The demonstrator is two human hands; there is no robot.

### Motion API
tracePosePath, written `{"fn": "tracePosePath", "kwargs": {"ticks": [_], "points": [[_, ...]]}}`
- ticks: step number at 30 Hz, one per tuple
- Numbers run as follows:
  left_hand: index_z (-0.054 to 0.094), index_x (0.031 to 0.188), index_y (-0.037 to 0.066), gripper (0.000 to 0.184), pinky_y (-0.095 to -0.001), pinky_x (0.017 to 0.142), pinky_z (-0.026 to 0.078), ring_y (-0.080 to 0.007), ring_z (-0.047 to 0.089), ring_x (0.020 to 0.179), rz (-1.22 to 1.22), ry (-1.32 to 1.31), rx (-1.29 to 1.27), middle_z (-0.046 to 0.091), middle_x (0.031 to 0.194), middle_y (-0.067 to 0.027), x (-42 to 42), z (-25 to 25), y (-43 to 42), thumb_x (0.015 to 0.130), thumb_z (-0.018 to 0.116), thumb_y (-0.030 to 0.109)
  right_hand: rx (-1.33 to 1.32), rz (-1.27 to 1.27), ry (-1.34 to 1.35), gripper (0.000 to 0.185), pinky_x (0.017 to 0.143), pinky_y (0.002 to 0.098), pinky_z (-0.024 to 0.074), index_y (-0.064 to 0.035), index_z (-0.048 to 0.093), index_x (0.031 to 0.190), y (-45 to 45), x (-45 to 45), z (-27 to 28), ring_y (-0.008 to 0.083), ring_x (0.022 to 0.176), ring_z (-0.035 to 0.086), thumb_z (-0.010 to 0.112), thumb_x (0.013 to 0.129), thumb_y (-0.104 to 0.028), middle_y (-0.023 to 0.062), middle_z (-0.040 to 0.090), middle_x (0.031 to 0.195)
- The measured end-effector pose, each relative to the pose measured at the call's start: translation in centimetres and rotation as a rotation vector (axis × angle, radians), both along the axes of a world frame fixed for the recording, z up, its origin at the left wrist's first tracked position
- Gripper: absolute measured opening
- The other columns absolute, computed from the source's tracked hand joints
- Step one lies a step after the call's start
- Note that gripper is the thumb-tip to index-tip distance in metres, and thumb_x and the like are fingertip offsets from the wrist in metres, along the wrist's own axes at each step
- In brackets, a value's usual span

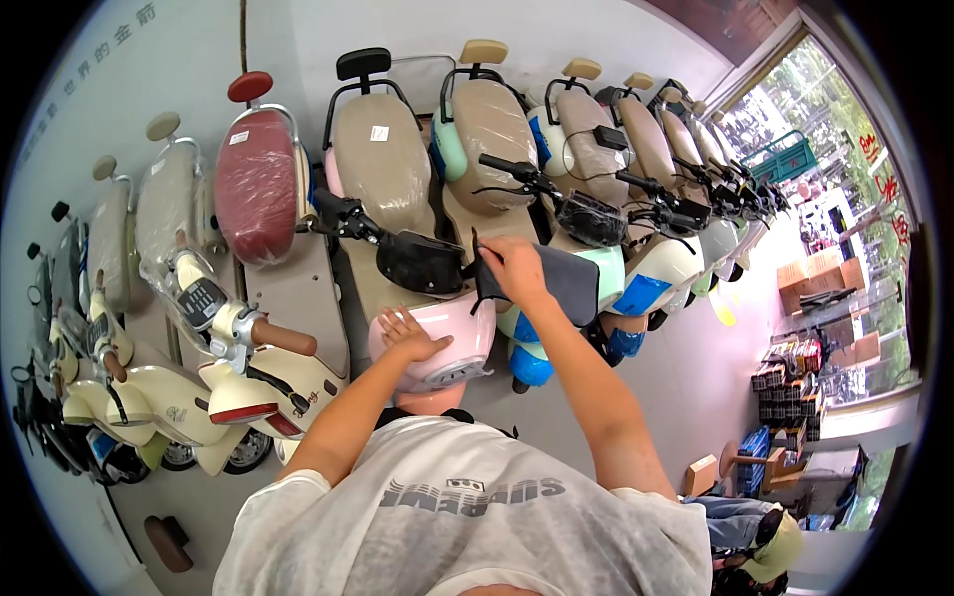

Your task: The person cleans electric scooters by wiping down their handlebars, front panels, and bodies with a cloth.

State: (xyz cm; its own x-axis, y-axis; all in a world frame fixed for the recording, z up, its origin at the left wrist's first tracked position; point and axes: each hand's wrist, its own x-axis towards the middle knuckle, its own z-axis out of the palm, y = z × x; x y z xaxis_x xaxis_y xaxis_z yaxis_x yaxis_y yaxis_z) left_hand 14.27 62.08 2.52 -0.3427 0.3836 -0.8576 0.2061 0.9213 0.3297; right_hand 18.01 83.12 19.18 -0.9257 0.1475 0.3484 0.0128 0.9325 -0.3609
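Note:
My left hand lies flat with fingers spread on the pink front panel of a scooter. Behind that panel is the scooter's black instrument display, and a black grip sticks out on its left side. My right hand is closed around a black part at the right end of this handlebar; my fingers partly hide it. A thin black lever shows beside those fingers. Close against my right wrist is a flat dark grey panel; I cannot tell what it belongs to.
Scooters stand in a tight row on both sides, among them one with a red seat and a cream one with a brown grip. Cardboard boxes stand by the window at right. A person in a yellowish cap is at lower right.

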Motion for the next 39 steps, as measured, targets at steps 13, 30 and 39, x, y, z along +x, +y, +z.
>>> {"fn": "tracePosePath", "kwargs": {"ticks": [13, 30, 39], "points": [[0.032, 0.141, -0.005, 0.094, -0.0565, 0.112, 0.024, -0.0438, 0.030, 0.138, 0.406, 0.719, 0.622, 0.035, 0.143, -0.0297, 2.3, -4.0, -4.4, 0.072, 0.081, 0.039, 0.226, 0.149, -0.128, 0.063, 0.114, 0.0488, 0.0317, -0.0092, 0.050, 0.139, -9.6, -7.1, -4.4, 0.0339, 0.131, 0.046, 0.073, 0.083, -0.028, 0.0142, 0.048, 0.145], [0.060, 0.122, 0.004, 0.046, -0.0515, 0.111, 0.029, -0.0347, 0.051, 0.119, 0.149, 1.283, 1.040, 0.058, 0.119, -0.0165, -5.8, 9.5, 6.2, 0.085, 0.065, 0.030, 0.172, -0.513, -0.195, 0.054, 0.075, 0.0488, 0.0520, -0.0010, 0.071, 0.083, 9.2, 3.2, -0.8, 0.0394, 0.083, 0.067, 0.040, 0.101, -0.042, 0.0211, 0.070, 0.086], [0.058, 0.118, 0.005, 0.045, -0.0504, 0.110, 0.033, -0.0381, 0.051, 0.118, 0.037, 1.290, 1.186, 0.057, 0.118, -0.0176, -11.7, 5.8, -0.1, 0.082, 0.064, 0.032, 0.354, -0.559, -0.331, 0.061, 0.066, 0.0482, 0.0541, -0.0031, 0.074, 0.068, 9.2, 3.4, -2.1, 0.0398, 0.066, 0.068, 0.041, 0.099, -0.043, 0.0210, 0.068, 0.069]]}}
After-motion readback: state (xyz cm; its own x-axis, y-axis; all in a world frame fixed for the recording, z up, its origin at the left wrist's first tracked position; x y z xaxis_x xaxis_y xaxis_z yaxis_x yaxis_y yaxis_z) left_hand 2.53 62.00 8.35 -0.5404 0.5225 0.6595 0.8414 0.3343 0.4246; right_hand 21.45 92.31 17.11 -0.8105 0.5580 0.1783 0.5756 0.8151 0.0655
